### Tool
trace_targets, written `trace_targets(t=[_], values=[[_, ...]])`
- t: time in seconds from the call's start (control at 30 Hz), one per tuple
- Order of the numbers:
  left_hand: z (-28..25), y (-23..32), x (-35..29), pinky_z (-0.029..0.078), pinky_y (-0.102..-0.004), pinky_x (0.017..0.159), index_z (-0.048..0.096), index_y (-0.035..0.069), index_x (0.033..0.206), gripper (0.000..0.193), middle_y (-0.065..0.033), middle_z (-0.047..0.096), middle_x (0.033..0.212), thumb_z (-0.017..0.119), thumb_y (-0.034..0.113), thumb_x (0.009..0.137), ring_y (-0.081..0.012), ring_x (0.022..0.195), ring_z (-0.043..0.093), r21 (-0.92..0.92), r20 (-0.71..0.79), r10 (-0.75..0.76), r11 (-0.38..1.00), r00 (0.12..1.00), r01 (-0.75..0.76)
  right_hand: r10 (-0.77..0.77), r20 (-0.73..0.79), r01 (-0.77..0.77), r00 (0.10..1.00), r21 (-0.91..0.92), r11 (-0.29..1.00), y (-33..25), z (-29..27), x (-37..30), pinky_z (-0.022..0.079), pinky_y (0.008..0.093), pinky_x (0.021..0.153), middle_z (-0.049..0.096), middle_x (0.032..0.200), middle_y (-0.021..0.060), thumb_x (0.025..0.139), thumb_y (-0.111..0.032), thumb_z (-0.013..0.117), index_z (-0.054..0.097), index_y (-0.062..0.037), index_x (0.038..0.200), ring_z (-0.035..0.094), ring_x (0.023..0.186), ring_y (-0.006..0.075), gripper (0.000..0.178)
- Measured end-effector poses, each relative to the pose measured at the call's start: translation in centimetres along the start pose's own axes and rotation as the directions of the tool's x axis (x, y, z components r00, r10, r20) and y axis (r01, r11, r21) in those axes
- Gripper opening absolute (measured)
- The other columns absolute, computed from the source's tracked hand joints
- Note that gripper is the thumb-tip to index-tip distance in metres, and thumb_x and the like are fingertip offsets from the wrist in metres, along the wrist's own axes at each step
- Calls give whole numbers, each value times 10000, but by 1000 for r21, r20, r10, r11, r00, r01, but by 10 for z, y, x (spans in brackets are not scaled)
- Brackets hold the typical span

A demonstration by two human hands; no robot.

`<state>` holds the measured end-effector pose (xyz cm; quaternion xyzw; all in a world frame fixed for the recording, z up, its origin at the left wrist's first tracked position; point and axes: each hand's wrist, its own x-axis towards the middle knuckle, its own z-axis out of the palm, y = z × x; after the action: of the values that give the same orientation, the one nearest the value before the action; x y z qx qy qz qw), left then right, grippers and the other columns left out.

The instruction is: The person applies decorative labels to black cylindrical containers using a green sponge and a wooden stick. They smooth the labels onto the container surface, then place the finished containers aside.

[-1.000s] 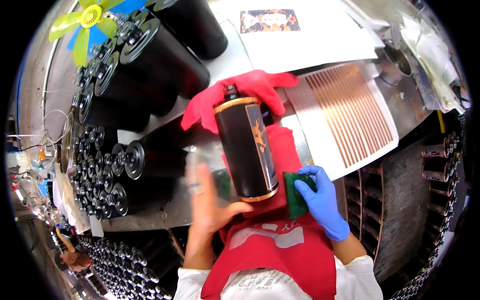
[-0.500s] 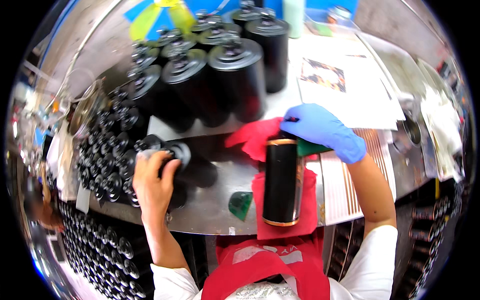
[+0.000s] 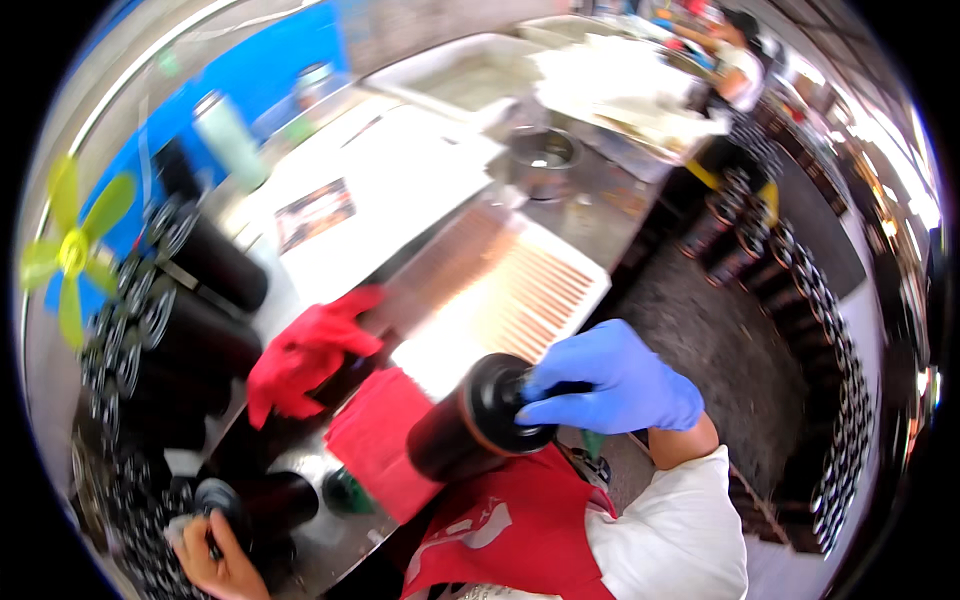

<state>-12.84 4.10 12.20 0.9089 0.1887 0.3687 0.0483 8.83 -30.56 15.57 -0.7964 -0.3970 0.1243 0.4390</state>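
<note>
While the right hand [image 3: 625, 385] pinches the knob of a copper-rimmed canister [image 3: 445, 445], tilted by the red cloth [image 3: 380, 430], the left hand's [image 3: 218, 562] fingers curl at a dark canister [image 3: 278, 503], grip unclear; trimming seems under way, with strips left on the sheet [image 3: 530, 290] and untrimmed-looking canisters [image 3: 200, 325] on the tabletop [image 3: 355, 532].

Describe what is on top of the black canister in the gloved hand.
The canister has a round black top; the gloved right hand hides part of its centre, whose full shape cannot be seen.
</note>
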Motion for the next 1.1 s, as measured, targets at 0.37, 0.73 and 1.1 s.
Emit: trace_targets(t=[0.37, 0.73, 1.1], values=[[31, 104, 43, 349, -307, 684, 483, 13, 735, 131, -69, 460, 729, 548, 13, 848, -191, 694, 424, -498, 332, 241, 866, 912, -47, 274, -923, -916, 269, -158, 368, 140, -155, -258, 488, 376, 608, 629, 710, 166, 763, -320, 667, 662, -68, 780, 624, 679, 325, 252], [88, 94, 63, 312, -212, 773, 453, 9, 836, 79, -28, 411, 818, 450, 41, 907, -121, 796, 383, -474, 468, 55, 858, 882, 198, 153, -984, -995, 95, -91, 31, 336, -284, -350, 487, 456, 659, 641, 790, 181, 831, -428, 543, 639, -63, 786, 624, 773, 362, 380], [159, 42, 88, 378, -228, 718, 607, 15, 848, 194, -16, 531, 761, 539, 191, 891, -101, 759, 478, -472, 650, -155, 685, 744, 555, 233, -935, -954, 266, -221, 200, 330, -283, -278, 487, 379, 571, 654, 775, 160, 859, -279, 589, 628, -31, 971, 629, 653, 285, 275]])
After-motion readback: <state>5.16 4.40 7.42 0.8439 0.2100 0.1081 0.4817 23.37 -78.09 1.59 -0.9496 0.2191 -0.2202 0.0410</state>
